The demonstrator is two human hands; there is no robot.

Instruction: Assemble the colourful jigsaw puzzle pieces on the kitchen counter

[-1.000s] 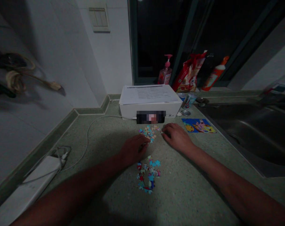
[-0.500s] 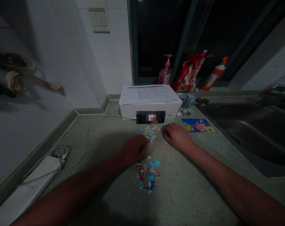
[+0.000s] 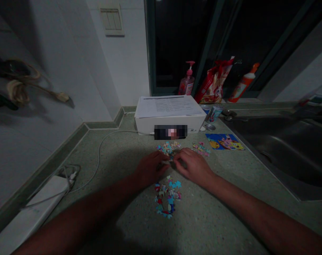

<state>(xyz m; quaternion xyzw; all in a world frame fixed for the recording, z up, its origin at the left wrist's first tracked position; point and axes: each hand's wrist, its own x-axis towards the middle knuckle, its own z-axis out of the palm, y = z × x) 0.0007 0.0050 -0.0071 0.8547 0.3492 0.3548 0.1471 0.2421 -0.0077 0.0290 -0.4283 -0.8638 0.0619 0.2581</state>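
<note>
Right hand (image 3: pixel 194 166) just slid left and nearer, so its fingertips are beside the left hand (image 3: pixel 151 166), whose grip is pinched on a small pale puzzle piece (image 3: pixel 165 162); can't tell if the right grip has anything. Colourful cardboard jigsaw pieces (image 3: pixel 171 194) lie nearer on the speckled green tabletop (image 3: pixel 105 219), with a mixed pastel pile (image 3: pixel 202 149) off right.

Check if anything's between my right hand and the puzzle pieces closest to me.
Nothing visible stands between your right hand and those puzzle pieces. Your left hand is close by on the left, its fingertips near the right hand's.
</note>
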